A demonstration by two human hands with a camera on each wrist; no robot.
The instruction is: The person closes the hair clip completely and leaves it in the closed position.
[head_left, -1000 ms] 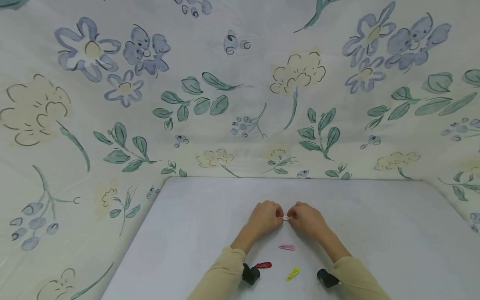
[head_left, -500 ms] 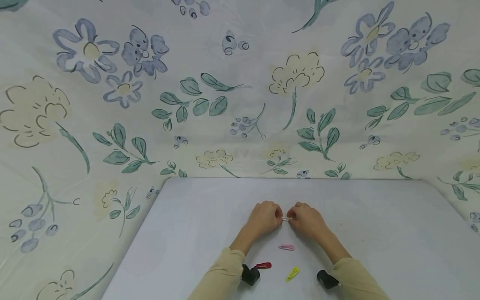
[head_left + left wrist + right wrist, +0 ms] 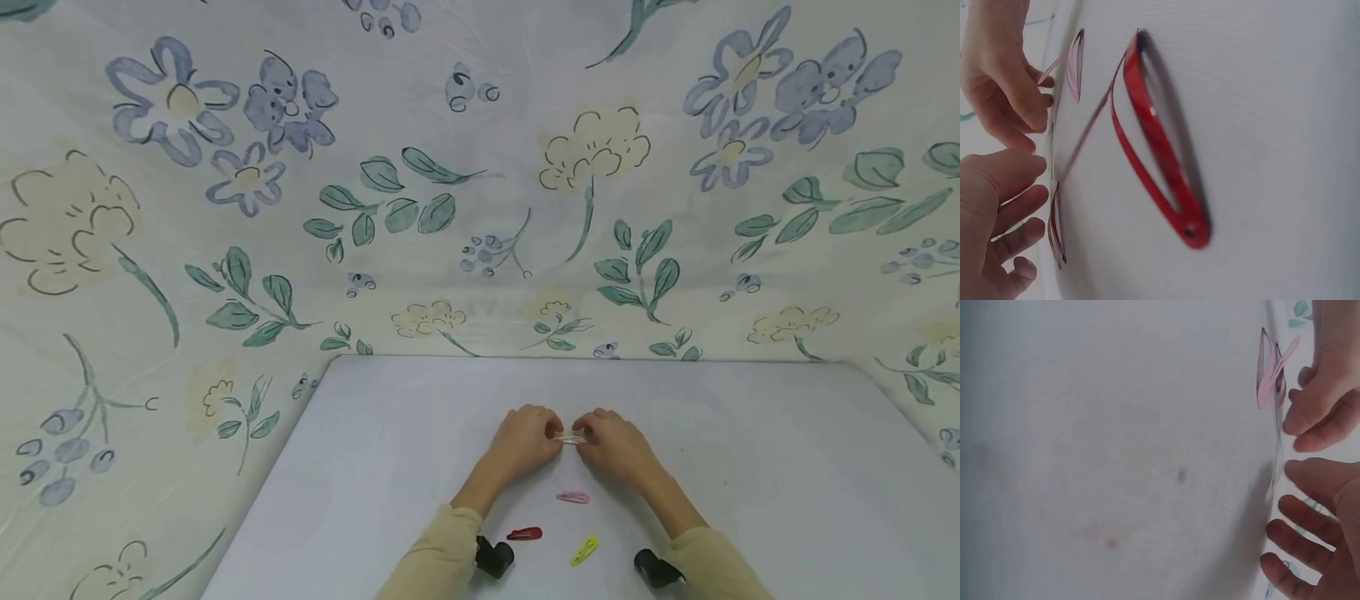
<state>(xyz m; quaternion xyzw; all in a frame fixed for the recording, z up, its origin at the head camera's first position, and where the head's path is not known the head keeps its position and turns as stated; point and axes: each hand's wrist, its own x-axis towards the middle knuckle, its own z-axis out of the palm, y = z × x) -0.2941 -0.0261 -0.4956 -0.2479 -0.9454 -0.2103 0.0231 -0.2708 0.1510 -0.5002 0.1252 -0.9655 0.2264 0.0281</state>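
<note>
Both hands meet over the white table, well beyond the row of clips. A slim white snap hair clip (image 3: 570, 439) spans the gap between their fingertips. My left hand (image 3: 522, 437) pinches its left end, and my right hand (image 3: 613, 444) pinches the other. In the wrist views, fingers mostly hide this clip. Between the forearms lie a pink snap hair clip (image 3: 573, 497), a red one (image 3: 524, 533) and a yellow one (image 3: 584, 551). The red clip (image 3: 1154, 131) looms large in the left wrist view, its two metal strips parted.
The white table (image 3: 375, 467) ends at a back edge against a hanging flowered sheet (image 3: 487, 208). Black wrist cameras stick inward from the left cuff (image 3: 495, 558) and the right cuff (image 3: 656, 568), close to the red and yellow clips.
The hands have drawn slightly apart, so more of the white clip shows between them. The left forearm has shifted a little to the left. The clips on the table stay put.
</note>
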